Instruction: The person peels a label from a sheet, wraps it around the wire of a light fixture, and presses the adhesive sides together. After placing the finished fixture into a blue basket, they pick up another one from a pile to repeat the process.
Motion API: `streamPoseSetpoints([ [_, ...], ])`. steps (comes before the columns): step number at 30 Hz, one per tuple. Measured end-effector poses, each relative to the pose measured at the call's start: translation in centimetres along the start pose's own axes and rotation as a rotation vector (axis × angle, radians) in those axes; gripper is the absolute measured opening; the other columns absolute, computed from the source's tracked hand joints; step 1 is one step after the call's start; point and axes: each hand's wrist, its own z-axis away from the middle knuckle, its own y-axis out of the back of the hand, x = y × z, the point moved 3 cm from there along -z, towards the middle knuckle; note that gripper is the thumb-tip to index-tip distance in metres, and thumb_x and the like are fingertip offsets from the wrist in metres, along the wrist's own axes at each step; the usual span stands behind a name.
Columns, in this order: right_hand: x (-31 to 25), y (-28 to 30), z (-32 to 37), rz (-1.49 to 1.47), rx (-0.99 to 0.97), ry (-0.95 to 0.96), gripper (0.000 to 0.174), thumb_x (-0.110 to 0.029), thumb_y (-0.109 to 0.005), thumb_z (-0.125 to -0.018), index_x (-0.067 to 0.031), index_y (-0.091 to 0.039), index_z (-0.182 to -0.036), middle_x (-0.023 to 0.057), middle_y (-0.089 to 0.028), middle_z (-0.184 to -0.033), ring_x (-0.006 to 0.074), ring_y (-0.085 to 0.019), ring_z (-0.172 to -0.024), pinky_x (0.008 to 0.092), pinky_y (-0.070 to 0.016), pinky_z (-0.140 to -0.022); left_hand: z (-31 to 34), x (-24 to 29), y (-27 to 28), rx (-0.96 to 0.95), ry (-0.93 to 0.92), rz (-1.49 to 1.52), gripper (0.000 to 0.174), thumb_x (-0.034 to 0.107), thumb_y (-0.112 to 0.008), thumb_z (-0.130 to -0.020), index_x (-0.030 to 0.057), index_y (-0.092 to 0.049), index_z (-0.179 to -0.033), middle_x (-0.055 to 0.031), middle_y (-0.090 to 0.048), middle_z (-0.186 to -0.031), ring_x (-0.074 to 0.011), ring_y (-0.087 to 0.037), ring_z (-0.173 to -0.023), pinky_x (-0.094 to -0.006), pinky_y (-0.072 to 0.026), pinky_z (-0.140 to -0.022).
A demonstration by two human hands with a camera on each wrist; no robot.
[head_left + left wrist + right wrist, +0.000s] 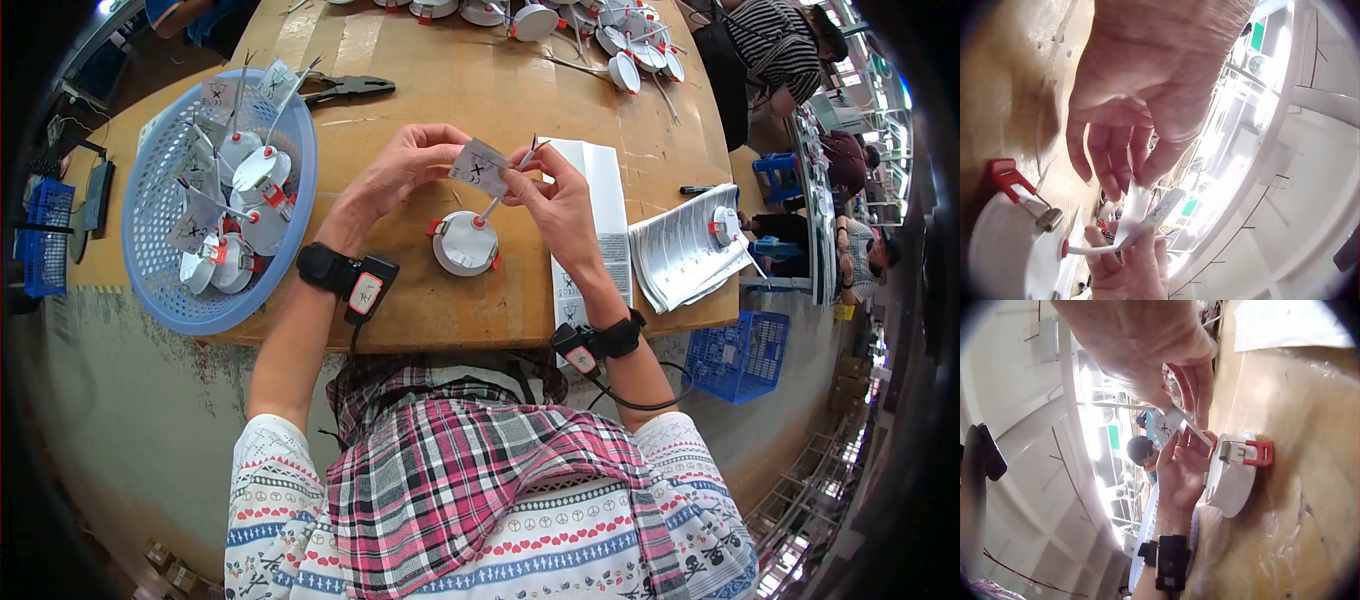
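A round white lamp [465, 243] with red spring clips rests on the table between the forearms, its white cable rising to the hands. Around that cable is a folded printed label [480, 167]. The left hand [410, 170] pinches the label's left end between thumb and fingers. At the other side the right hand [552, 200] pinches the label and cable with thumb and index finger. In the left wrist view the label [1134, 215] shows two flaps meeting near the cable. The right wrist view shows the lamp [1232, 475] lying beside the left hand [1182, 465].
A blue basket [309, 150] of labelled lamps stands at left, with pliers [350, 87] behind it. A white sheet [600, 200] and a stack of label sheets [680, 250] with a lamp part on top lie at right. More lamps [535, 22] cover the far edge.
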Motion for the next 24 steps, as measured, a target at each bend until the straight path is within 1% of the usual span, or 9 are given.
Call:
streamPoseSetpoints([
  [4, -0.07, -0.41, 0.13, -0.064, -0.048, -0.046, 0.016, -0.007, -0.057, -0.087, 0.0, -0.049, -0.099, 0.009, -0.062, -0.082, 0.0169, -0.065, -0.074, 0.0227, -0.0545, -0.061, 0.21, 0.24, -0.22, 0.017, -0.013, -0.004, 0.016, 0.016, -0.06, -0.086, 0.0036, -0.06, -0.096, -0.0014, -0.062, -0.091, -0.0077, -0.058, -0.084, -0.0237, -0.0467, -0.078],
  [7, -0.49, -0.65, 0.19, -0.065, -0.061, -0.063, 0.016, -0.007, -0.056, -0.088, -0.0003, -0.048, -0.1, 0.0106, -0.062, -0.082, 0.0174, -0.066, -0.073, 0.0233, -0.0545, -0.06, 0.33, 0.22, -0.18, 0.034, -0.024, -0.013, 0.017, 0.017, -0.06, -0.085, 0.0033, -0.061, -0.095, -0.0017, -0.062, -0.09, -0.0082, -0.058, -0.084, -0.0246, -0.0469, -0.079],
  [10, -0.43, -0.7, 0.23, -0.071, -0.052, -0.043, 0.015, -0.007, -0.056, -0.088, -0.0008, -0.049, -0.1, 0.011, -0.062, -0.081, 0.0169, -0.066, -0.072, 0.0231, -0.0542, -0.06, 0.37, 0.19, -0.06, 0.046, -0.036, -0.041, 0.018, 0.017, -0.06, -0.085, 0.0026, -0.063, -0.095, -0.0023, -0.062, -0.09, -0.0089, -0.058, -0.084, -0.0252, -0.0468, -0.08],
  [16, -0.16, -0.6, 0.23, -0.049, -0.047, 0.003, 0.015, -0.007, -0.056, -0.088, -0.0011, -0.049, -0.1, 0.0087, -0.062, -0.077, 0.0147, -0.065, -0.07, 0.0213, -0.052, -0.058, 0.54, 0.22, -0.09, 0.065, -0.053, -0.066, 0.017, 0.016, -0.059, -0.085, 0.0027, -0.063, -0.095, -0.0025, -0.063, -0.09, -0.0081, -0.058, -0.084, -0.024, -0.0467, -0.08],
  [19, 0.33, -0.4, 0.16, -0.06, -0.073, 0.015, 0.016, -0.007, -0.056, -0.088, -0.0009, -0.049, -0.101, 0.008, -0.062, -0.08, 0.0146, -0.065, -0.068, 0.0205, -0.0511, -0.057, 0.61, 0.23, -0.14, 0.071, -0.04, -0.072, 0.017, 0.016, -0.059, -0.085, 0.0029, -0.063, -0.096, -0.0023, -0.063, -0.09, -0.008, -0.058, -0.084, -0.0239, -0.0468, -0.079],
  [22, 0.09, -0.1, 0.17, -0.038, -0.102, 0.008, 0.014, -0.005, -0.057, -0.086, -0.0014, -0.052, -0.099, 0.0071, -0.059, -0.09, 0.0136, -0.064, -0.073, 0.0222, -0.0519, -0.061, 0.45, -0.29, 0.05, 0.086, -0.021, -0.06, 0.016, 0.015, -0.059, -0.086, 0.0031, -0.061, -0.097, -0.002, -0.062, -0.092, -0.0084, -0.059, -0.083, -0.0248, -0.0477, -0.078],
  [24, -0.3, 0.05, -0.11, 0.089, -0.079, 0.203, 0.013, -0.003, -0.06, -0.083, -0.0017, -0.055, -0.095, 0.0069, -0.056, -0.095, 0.0157, -0.061, -0.081, 0.0256, -0.051, -0.067, 0.39, -0.42, 0.05, 0.093, -0.016, -0.062, 0.018, 0.015, -0.058, -0.087, 0.0025, -0.06, -0.099, -0.002, -0.062, -0.093, -0.0084, -0.059, -0.084, -0.0246, -0.0477, -0.078],
])
